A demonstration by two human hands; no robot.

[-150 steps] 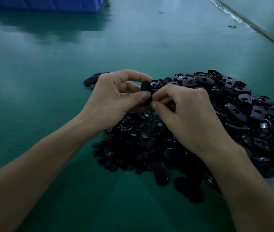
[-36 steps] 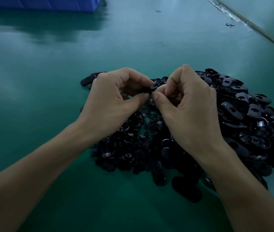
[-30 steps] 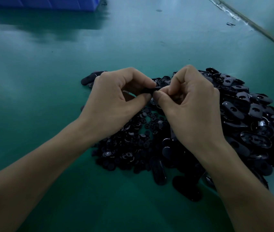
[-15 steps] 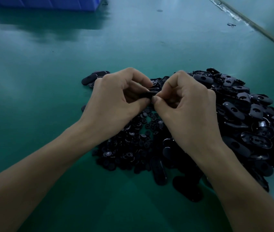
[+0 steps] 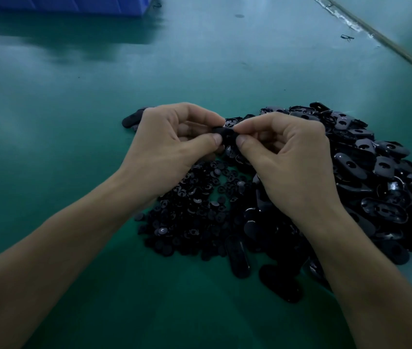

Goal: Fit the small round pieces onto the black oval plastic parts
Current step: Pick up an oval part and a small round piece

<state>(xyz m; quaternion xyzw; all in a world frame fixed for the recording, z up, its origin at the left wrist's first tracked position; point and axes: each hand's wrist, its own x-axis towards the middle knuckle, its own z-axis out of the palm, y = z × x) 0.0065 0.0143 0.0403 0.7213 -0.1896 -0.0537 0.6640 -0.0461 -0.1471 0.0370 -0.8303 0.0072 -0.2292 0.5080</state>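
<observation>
Two hands meet above the middle of the green bench (image 5: 74, 96). The left hand (image 5: 172, 149) has its fingers curled, and its thumb and first finger pinch one black oval part (image 5: 226, 133). The right hand (image 5: 293, 167) is curled too, and its thumb and first finger pinch the other end of that same part. The part is mostly hidden by the fingertips, so I cannot tell if a round piece is on it. Right under the hands is a pile of small round pieces (image 5: 200, 205), all black and lying on the bench. Just to the right of that pile, and touching it, is a big heap of black oval parts (image 5: 376, 172). Many of these show a hole in the top. Two dark oval parts (image 5: 237, 255) lie flat at the near edge of the piles, close to the right arm. One more oval part (image 5: 132, 118) peeks out behind the left hand. Far away, at the top left, sits a blue bin (image 5: 69, 5). A tiny black scrap (image 5: 347, 37) lies far off at the top right.
</observation>
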